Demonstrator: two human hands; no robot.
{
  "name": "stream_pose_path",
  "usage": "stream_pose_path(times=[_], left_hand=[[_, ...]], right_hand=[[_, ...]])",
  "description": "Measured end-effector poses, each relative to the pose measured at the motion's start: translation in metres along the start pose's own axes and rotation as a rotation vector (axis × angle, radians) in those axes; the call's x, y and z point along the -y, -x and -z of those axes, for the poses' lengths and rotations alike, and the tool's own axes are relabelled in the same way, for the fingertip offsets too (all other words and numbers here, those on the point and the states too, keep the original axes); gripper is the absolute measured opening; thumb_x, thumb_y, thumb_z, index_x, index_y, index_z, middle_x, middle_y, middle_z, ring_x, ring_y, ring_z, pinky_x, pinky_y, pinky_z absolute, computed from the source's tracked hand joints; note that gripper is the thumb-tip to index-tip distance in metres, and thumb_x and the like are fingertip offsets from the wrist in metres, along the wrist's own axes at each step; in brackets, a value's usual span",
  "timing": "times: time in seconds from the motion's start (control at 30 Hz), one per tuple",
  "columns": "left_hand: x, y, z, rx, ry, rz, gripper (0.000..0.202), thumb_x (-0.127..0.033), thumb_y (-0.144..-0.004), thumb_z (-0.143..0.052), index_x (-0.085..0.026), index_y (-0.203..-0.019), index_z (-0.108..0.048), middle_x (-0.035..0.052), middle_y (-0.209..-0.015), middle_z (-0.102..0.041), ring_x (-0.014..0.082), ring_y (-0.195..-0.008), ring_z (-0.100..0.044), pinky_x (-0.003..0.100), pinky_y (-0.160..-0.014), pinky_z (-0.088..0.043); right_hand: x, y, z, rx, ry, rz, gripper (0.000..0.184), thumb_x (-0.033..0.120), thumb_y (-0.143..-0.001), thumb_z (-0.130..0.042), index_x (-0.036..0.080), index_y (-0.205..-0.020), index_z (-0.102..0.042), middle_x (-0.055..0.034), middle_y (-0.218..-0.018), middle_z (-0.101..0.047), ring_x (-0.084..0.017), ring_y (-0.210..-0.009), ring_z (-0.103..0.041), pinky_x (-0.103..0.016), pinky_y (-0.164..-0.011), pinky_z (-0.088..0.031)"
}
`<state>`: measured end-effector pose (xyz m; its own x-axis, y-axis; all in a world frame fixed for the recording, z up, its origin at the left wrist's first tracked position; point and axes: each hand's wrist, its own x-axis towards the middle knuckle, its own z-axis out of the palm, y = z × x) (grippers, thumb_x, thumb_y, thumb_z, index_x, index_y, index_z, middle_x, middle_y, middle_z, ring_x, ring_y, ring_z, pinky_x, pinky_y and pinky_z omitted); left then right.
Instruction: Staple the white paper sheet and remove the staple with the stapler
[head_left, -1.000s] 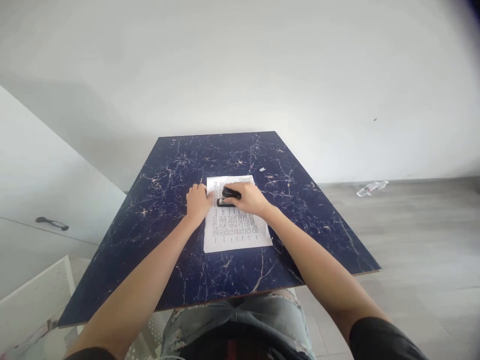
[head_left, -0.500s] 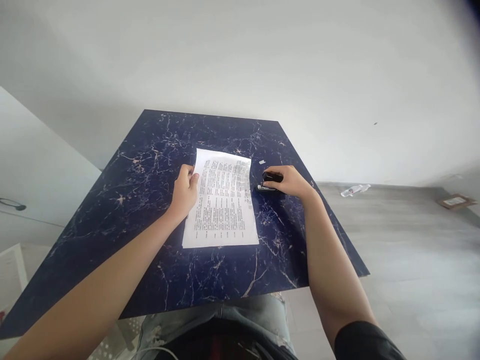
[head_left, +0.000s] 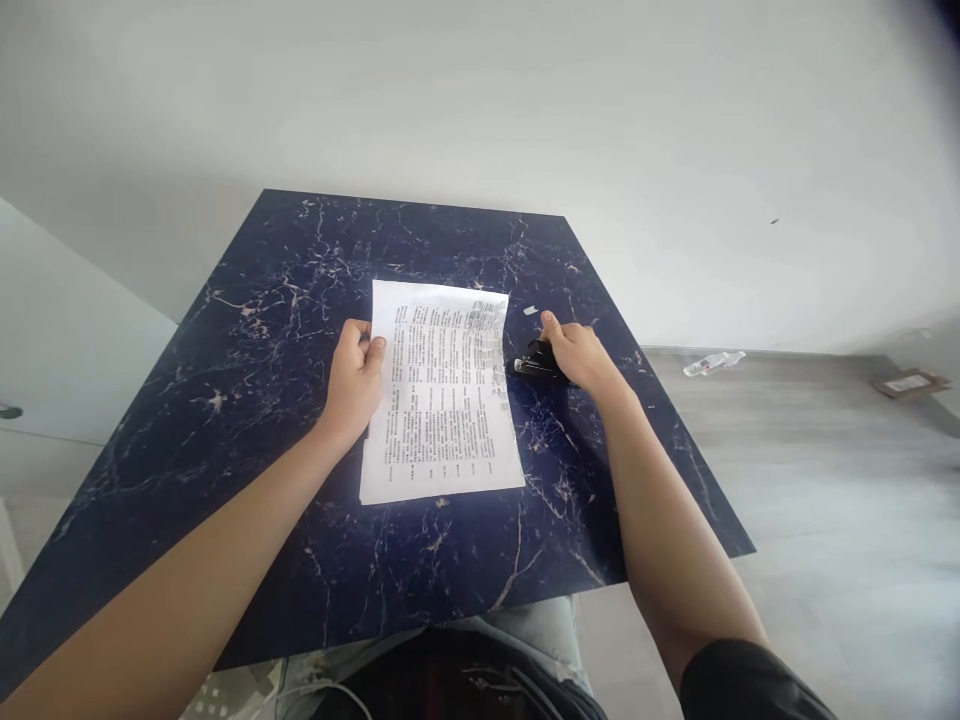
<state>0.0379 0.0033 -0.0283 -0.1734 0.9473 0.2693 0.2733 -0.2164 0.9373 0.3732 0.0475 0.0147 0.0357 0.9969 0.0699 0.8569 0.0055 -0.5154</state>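
Note:
White printed sheets of paper lie over the dark blue marbled table, bowed slightly upward along their length. My left hand pinches their left edge, thumb on top and fingers underneath. Just beyond the right edge of the paper is a black stapler, its front end pointing at the sheets. My right hand is closed around the stapler's rear, with the thumb raised along the top. Whether the stapler's tip touches the paper I cannot tell.
A small white scrap rests on the table beyond the stapler. On the grey floor at the right are a clear plastic item and a brown cardboard piece. A white wall stands behind the table.
My right hand has shifted its grip, and its thumb now sits up on top. The stapler has turned somewhat and lies nearer the paper's edge. The view has tilted slightly.

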Motion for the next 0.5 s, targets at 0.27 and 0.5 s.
stream_pose_path(times=[0.27, 0.5], left_hand=[[0.004, 0.000, -0.001, -0.018, 0.051, 0.032, 0.008, -0.029, -0.103, -0.057, -0.023, -0.107, -0.054, 0.0032, -0.089, -0.072, 0.0213, -0.082, -0.075, 0.034, -0.073, -0.062], [0.004, -0.001, -0.001, -0.001, 0.044, 0.058, 0.008, -0.029, -0.103, -0.059, -0.025, -0.107, -0.054, 0.0019, -0.087, -0.072, 0.0221, -0.087, -0.075, 0.034, -0.075, -0.063]], right_hand=[[0.017, 0.008, 0.001, 0.142, -0.036, 0.100, 0.068, 0.069, -0.104, -0.037, 0.021, -0.070, -0.071, -0.0085, -0.076, -0.073, -0.028, -0.083, -0.070, -0.039, -0.079, -0.047], [0.031, 0.013, -0.006, 0.210, -0.040, 0.149, 0.058, 0.051, -0.108, -0.039, 0.021, -0.079, -0.078, -0.0058, -0.078, -0.074, -0.022, -0.075, -0.066, -0.038, -0.075, -0.044]])
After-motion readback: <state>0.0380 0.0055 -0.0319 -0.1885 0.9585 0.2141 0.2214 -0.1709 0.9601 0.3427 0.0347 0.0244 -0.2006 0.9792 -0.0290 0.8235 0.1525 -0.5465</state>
